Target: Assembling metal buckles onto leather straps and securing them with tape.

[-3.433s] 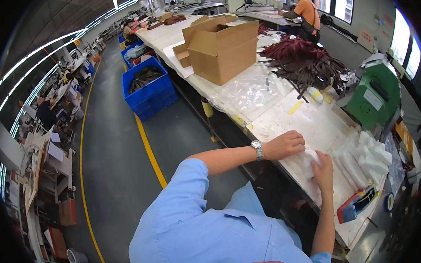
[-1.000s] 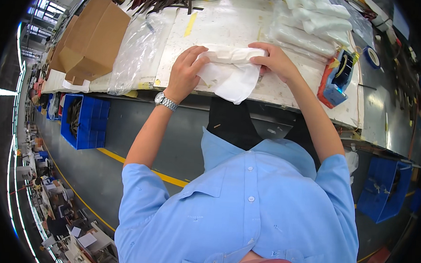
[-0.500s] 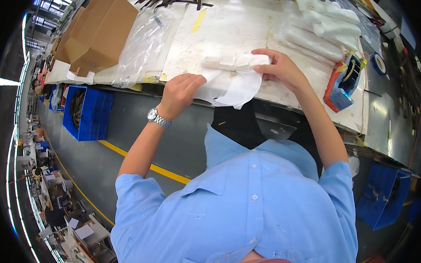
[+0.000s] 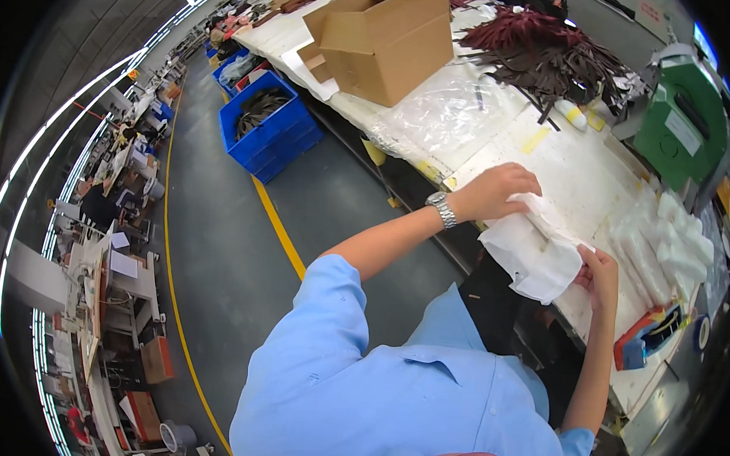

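Observation:
A white tissue-like wrapping sheet (image 4: 525,258) hangs crumpled over the front edge of the worktable, between my hands. My left hand (image 4: 497,191), with a metal watch on its wrist, closes on the sheet's far left end. At the other end, my right hand (image 4: 597,277) pinches it between thumb and fingers. A long narrow white bundle lay along the sheet's top edge; it is now largely covered by the paper, and what is inside cannot be seen.
Clear plastic (image 4: 435,117) lies by a cardboard box (image 4: 389,46). Dark strips (image 4: 543,60) heap at the back, near a green machine (image 4: 683,128). White wrapped rolls (image 4: 666,241) and a tape dispenser (image 4: 647,336) sit right. A blue crate (image 4: 283,147) stands on the floor.
The view has swung toward the left, so the table now slants. Both hands keep hold of the white paper, which now covers more of the bundle.

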A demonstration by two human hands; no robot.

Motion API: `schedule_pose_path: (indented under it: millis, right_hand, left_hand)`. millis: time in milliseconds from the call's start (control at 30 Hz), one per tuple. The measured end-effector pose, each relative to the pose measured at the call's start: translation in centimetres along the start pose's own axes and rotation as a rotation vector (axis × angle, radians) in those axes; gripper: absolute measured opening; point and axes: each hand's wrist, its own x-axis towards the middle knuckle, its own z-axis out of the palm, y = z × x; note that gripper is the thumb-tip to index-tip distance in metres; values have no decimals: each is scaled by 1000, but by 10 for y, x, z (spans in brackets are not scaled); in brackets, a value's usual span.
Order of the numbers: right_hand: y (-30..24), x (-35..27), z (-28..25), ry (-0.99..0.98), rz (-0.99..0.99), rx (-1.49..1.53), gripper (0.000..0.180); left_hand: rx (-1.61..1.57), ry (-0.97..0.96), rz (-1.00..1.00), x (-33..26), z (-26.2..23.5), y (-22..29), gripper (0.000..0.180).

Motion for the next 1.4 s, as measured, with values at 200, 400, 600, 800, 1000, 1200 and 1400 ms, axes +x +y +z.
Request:
schedule_pose_path:
  millis: [200,400,600,800,1000,1200,1400]
  right_hand:
    - [-8,11,-4,26,127,60,53]
    - [-9,20,-11,-70,130,42,57]
    - [4,28,-24,-178,67,45,46]
    - [-6,28,-16,-146,177,41,44]
    - [-5,-3,-11,399,-528,-1365,25]
    - [-24,-7,46,434,-1079,-1077,33]
    - [5,26,20,299,-779,-977,45]
  left_hand:
    - [2,-141,-28,13,33,-27,35]
    - [-110,-53,-187,34,47,-43,33]
    - [-174,-18,-429,51,54,-50,38]
    - [-56,-4,-601,48,57,-52,48]
    - [166,67,-353,37,59,-27,43]
    - [234,-41,-58,27,63,-30,38]
    - [140,-57,-88,23,54,-31,35]
